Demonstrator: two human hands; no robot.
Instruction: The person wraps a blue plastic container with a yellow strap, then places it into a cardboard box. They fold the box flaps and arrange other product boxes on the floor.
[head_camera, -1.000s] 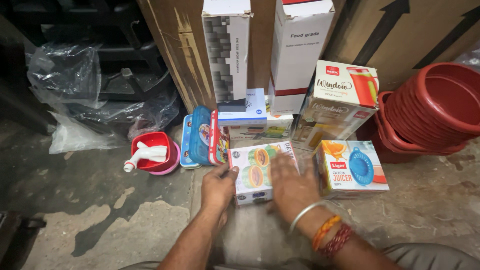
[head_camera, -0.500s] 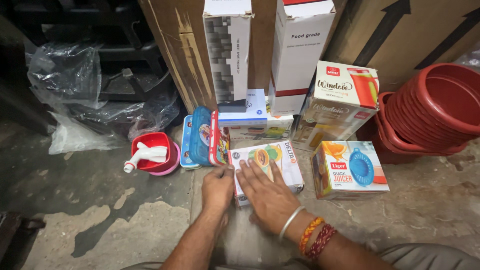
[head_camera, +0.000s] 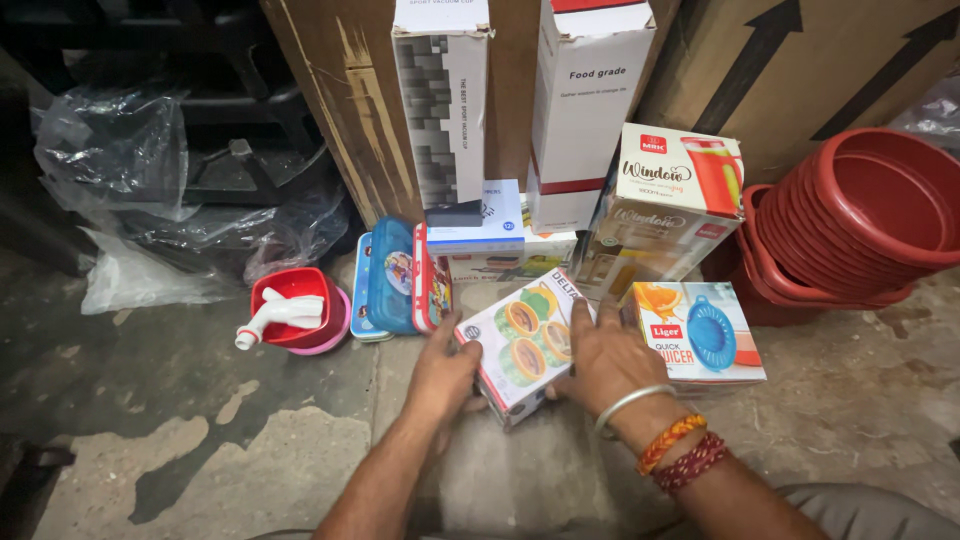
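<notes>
A white carton printed with round green and orange containers (head_camera: 518, 345) lies tilted on the concrete floor (head_camera: 200, 430) in the middle. My left hand (head_camera: 441, 375) grips its near left corner. My right hand (head_camera: 605, 360), with a metal bangle and red and orange threads at the wrist, presses flat on its right side. Both hands hold the carton between them.
A juicer box (head_camera: 700, 335) lies just right of my right hand. Blue and red lunch boxes (head_camera: 400, 280) stand on edge to the left, beside a red bowl with a white tap (head_camera: 290, 310). Tall cartons (head_camera: 440, 110), a jug box (head_camera: 665, 205), stacked red tubs (head_camera: 860, 220) and plastic bags (head_camera: 130, 200) stand behind.
The carton has been turned and tipped so that its picture face tilts towards the left. My right hand has slid from its top to its right side.
</notes>
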